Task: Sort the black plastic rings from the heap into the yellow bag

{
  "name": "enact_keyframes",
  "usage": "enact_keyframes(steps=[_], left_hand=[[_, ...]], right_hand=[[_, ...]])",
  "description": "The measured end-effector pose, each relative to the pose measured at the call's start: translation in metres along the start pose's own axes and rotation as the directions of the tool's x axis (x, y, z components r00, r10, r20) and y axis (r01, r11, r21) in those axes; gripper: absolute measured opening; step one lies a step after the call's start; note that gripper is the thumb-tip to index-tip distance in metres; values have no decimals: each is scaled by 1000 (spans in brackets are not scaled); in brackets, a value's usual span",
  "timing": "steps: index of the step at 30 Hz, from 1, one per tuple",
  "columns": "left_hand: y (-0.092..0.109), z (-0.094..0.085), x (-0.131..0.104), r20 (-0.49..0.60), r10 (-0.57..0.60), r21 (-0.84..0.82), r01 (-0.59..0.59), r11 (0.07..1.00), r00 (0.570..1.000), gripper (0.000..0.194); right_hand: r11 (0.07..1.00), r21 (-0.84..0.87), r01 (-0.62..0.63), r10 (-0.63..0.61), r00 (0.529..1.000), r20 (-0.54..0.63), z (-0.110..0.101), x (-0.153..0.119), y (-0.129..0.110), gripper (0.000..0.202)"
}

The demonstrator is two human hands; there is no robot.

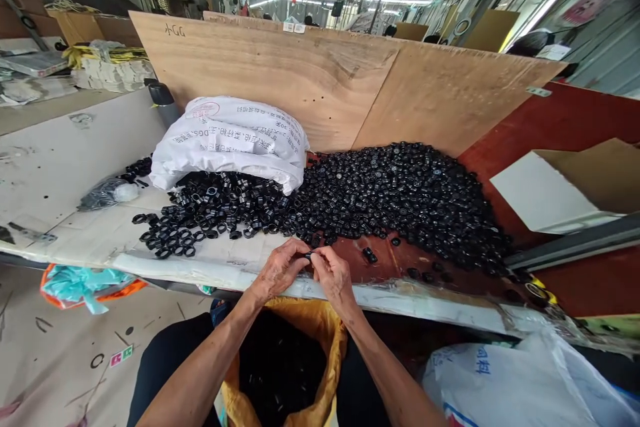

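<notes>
Over the bench's front edge, my left hand [283, 268] and my right hand [332, 273] meet fingertip to fingertip. Both pinch a small black plastic part [309, 254], mostly covered by the fingers. Just beyond lies a pile of black plastic rings [215, 203], spilling from under a white woven sack [235, 137]. To its right spreads a large heap of small black round parts [400, 193]. Below my hands, between my knees, a yellow sack [336, 347] stands open with many black pieces inside.
A plywood board [280, 73] closes off the back of the bench. At right are a cardboard box [555, 193] and a metal bar [575, 243]. A white plastic bag [520, 373] sits low on the right. An orange-rimmed bag [95, 283] with teal plastic stands at left.
</notes>
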State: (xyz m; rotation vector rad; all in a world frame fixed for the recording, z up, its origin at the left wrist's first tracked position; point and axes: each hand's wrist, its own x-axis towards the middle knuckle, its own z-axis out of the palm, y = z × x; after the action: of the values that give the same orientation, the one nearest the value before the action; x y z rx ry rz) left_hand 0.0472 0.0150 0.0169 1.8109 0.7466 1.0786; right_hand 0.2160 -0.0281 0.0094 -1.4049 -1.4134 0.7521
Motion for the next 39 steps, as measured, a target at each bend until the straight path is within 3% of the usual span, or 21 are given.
enact_keyframes(steps=[2, 6, 8, 11, 13, 15, 17, 19, 22, 24, 26, 29, 30, 35, 39], left_hand=[[2, 0, 1, -6, -9, -28, 8, 1000, 1000, 14], [3, -1, 4, 55, -161, -239, 169, 956, 986, 19], [2, 1, 1, 72, -166, -234, 179, 956, 983, 19], [3, 4, -14, -23, -55, -34, 54, 998, 998, 12], [6, 5, -29, -52, 84, 132, -76, 988, 995, 12], [9, 5, -45, 24, 191, 229, -192, 954, 981, 23], [15, 4, -57, 94, 214, 245, -231, 942, 972, 30], [21, 3, -65, 63, 136, 187, -145, 971, 989, 25], [30, 5, -70, -47, -97, -42, 95, 995, 994, 11], [34, 8, -74, -73, -172, -137, 161, 977, 982, 11], [36, 10, -80, -104, -121, -82, 113, 990, 987, 9], [36, 13, -89, -56, 26, 97, -20, 995, 998, 18], [35, 13, -91, -47, 29, 119, -23, 993, 998, 20], [33, 15, -92, -172, -208, -79, 197, 977, 963, 9], [30, 13, -96, -180, -204, -51, 198, 979, 962, 12]], right_hand=[[1000, -22, 6, -7, 1000, -26, 0, 0, 0, 28], [996, -19, 83, -84, 995, -58, 0, -1, 1, 24], [999, -2, 45, -45, 998, -32, 1, -3, -1, 23], [985, 121, -121, 120, 993, 16, 4, -10, -9, 26], [916, 282, -283, 275, 959, 69, 7, -19, -16, 34], [789, 415, -454, 416, 891, 183, 10, -30, -24, 43], [718, 427, -550, 480, 835, 269, 10, -42, -32, 49], [801, 345, -490, 440, 872, 215, 8, -52, -39, 45], [966, 177, -189, 181, 982, 60, 2, -63, -44, 26], [991, 123, -62, 55, 997, 63, 2, -67, -43, 20], [982, 150, -115, 99, 989, 106, 4, -70, -40, 23], [899, 258, -353, 316, 933, 174, 12, -75, -34, 36], [888, 265, -377, 341, 924, 171, 13, -76, -34, 37], [981, 131, -141, 126, 986, 112, 9, -79, -36, 18], [933, 247, -260, 212, 956, 205, 8, -78, -39, 19]])
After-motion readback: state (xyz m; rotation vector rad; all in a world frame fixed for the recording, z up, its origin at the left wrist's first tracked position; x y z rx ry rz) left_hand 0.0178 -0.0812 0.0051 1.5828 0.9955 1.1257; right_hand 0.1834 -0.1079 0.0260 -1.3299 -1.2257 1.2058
